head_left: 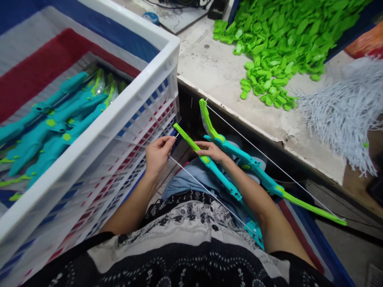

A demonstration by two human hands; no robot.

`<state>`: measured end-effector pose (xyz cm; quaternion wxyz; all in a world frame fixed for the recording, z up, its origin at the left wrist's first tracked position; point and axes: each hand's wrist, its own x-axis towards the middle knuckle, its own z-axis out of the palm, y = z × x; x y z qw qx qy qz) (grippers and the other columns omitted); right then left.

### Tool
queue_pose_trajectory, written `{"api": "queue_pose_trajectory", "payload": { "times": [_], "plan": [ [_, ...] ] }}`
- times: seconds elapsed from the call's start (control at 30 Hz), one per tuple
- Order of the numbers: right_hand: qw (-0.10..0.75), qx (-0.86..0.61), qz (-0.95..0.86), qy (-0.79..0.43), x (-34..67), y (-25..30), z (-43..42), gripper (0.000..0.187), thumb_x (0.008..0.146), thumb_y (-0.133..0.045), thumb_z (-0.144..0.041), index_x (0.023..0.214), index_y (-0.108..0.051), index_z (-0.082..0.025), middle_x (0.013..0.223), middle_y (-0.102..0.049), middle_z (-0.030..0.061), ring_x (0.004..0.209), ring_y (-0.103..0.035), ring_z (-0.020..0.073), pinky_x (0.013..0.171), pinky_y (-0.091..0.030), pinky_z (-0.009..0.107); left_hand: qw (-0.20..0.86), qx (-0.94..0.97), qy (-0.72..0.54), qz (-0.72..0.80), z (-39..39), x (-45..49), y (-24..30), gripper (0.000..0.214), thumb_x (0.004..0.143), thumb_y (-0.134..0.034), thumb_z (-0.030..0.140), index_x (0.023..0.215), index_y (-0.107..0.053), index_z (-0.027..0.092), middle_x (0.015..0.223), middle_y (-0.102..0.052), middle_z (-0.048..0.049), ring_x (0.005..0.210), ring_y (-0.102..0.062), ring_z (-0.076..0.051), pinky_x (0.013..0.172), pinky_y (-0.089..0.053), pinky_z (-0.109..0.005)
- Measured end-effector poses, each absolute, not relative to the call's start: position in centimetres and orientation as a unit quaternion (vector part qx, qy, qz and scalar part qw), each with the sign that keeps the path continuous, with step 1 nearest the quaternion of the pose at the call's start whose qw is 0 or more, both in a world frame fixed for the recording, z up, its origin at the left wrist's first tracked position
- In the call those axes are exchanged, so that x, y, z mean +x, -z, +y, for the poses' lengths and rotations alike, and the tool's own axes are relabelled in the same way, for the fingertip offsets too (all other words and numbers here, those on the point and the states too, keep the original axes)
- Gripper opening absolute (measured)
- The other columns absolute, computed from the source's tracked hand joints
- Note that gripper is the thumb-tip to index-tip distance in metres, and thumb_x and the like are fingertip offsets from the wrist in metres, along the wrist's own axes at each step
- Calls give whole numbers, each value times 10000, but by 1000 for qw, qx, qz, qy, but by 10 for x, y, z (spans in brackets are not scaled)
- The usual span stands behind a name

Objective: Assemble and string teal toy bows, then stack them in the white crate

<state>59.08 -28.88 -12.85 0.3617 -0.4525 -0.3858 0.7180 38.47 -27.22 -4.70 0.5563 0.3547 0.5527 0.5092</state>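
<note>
Across my lap lies a teal toy bow (222, 177) with a bright green limb. My right hand (211, 151) is wrapped round it where the green limb meets the teal body. A white string (197, 181) runs from my left hand (158, 154) down along the bow toward my right elbow. Its end is pinched between my left thumb and fingers, just left of the green tip and apart from it. Beyond my right forearm rests a second toy bow (257, 171), its string stretched straight from tip to tip. My right arm hides part of the first bow.
On the left stands a white plastic crate (176, 52) with several teal bows (50, 119) inside. A heap of small green parts (278, 48) spreads over the worn workbench (197, 56). To its right lies a bundle of pale strings (344, 107). The bench edge runs close in front.
</note>
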Motion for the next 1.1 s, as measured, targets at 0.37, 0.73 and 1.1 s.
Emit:
{"api": "queue_pose_trajectory", "payload": {
  "times": [0.37,0.73,1.1],
  "plan": [
    [358,-472,-370,-716,591,130,-289,545,576,-810,-312,1091,-670,-203,1013,-706,26,920,-632,174,911,-443,334,461,456,-526,551,-257,387,58,209,688,-718,363,763,-723,168,650,-647,9,559,-528,-86,528,-404,-192],
    [372,-465,-349,-724,591,130,-291,543,570,-812,-296,1091,-673,-233,985,-713,8,932,-635,169,912,-452,322,432,504,-513,545,-250,388,58,210,711,-707,351,782,-723,155,710,-682,-16,627,-578,-109,613,-445,-215],
    [364,-474,-360,-716,591,131,-292,566,576,-804,-322,1114,-660,-224,992,-709,24,915,-639,183,862,-474,331,447,493,-525,531,-245,385,59,206,711,-712,356,779,-724,162,671,-660,0,591,-552,-93,582,-430,-202]
  ]
}}
